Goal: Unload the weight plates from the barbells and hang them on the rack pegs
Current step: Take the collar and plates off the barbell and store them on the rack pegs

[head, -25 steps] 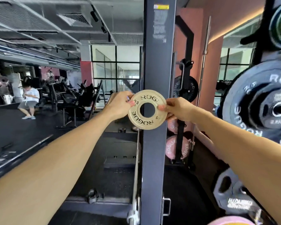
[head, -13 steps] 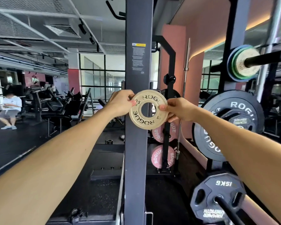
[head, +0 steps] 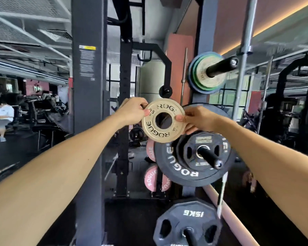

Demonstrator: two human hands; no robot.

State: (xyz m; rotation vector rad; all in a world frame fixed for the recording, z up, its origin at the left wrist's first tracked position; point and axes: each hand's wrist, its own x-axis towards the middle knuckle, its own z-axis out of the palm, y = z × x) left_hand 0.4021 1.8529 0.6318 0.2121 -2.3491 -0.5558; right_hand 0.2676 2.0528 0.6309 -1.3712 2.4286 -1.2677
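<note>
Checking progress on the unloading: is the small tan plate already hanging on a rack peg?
No: both the left hand and right hand hold the tan plate in the air, its hole empty.

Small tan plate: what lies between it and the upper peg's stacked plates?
Head view: nothing solid between the small tan plate, pinched by left hand and right hand, and the stacked plates; only background rack.

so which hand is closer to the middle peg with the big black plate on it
Right. The right hand grips the small tan plate just above the big black plate on the middle peg. The left hand grips the plate's far edge, farther off to the left.
</note>
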